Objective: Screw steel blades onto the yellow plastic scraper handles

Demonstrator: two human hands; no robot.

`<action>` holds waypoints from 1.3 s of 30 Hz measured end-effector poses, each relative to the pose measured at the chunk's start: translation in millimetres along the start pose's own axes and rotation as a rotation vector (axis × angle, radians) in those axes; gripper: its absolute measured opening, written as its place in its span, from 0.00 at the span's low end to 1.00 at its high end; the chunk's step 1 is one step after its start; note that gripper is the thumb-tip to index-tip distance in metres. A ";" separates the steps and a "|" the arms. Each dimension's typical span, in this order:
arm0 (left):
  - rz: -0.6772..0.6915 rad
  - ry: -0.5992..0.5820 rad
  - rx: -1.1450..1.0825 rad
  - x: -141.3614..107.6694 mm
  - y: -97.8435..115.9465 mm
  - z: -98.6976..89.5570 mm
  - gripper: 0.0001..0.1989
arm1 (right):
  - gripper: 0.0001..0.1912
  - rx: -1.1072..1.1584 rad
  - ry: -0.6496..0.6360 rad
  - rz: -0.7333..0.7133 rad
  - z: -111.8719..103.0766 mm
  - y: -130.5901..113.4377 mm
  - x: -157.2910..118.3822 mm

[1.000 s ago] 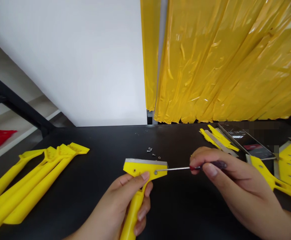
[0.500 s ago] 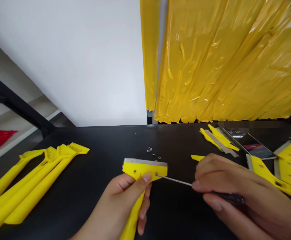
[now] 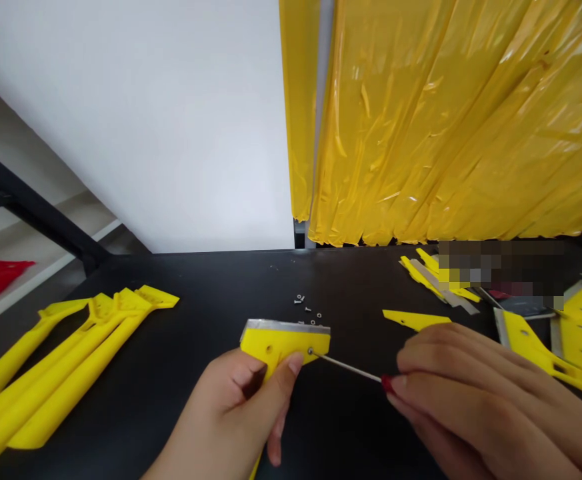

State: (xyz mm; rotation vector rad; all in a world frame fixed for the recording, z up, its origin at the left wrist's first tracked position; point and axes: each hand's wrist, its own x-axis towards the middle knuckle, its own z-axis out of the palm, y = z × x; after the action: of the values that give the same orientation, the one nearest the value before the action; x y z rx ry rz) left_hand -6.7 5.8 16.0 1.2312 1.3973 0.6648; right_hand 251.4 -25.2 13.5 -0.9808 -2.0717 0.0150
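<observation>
My left hand (image 3: 241,400) is clamped on a yellow plastic scraper (image 3: 283,345), right hand (image 3: 475,407) pinching a screwdriver (image 3: 348,367) (tip sitting right on the screw (image 3: 310,351)).

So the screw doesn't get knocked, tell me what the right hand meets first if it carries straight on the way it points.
The right hand, following the shaft of its screwdriver, would first meet the small screw in the yellow scraper head held by the left hand; depth is hard to judge here.

Black tabletop (image 3: 195,280), yellow plastic scrapers (image 3: 71,380), loose steel screws (image 3: 303,308)
</observation>
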 end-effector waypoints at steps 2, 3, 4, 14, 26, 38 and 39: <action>0.022 0.014 0.006 1.5 -0.9 -1.3 0.29 | 0.14 -0.057 -0.037 -0.075 -0.5 -2.4 9.3; 0.029 0.019 0.010 2.1 -1.4 -1.9 0.29 | 0.12 -0.094 -0.046 -0.111 -0.6 -3.5 13.3; 0.036 0.023 0.019 2.5 -1.8 -2.3 0.29 | 0.10 -0.132 -0.045 -0.136 -0.3 -4.6 16.2; 0.029 -0.004 0.080 5.0 -6.6 -3.4 0.30 | 0.06 -0.265 -0.144 -0.150 1.3 -9.4 22.9; 0.014 0.057 0.087 15.2 -4.2 -6.4 0.29 | 0.07 -0.319 -0.208 -0.096 7.8 -1.9 15.7; 0.035 0.025 0.051 17.1 -6.5 -4.6 0.29 | 0.04 -0.303 -0.185 -0.129 9.9 -2.9 22.2; 0.036 0.027 0.052 16.9 -6.5 -4.3 0.28 | 0.04 -0.297 -0.190 -0.121 9.8 -3.6 22.4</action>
State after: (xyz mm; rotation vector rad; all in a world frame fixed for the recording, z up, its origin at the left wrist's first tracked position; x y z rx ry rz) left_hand -10.3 20.5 5.1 1.2950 1.4256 0.6758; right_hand 234.4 -10.2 23.3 -1.0612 -2.3516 -0.2801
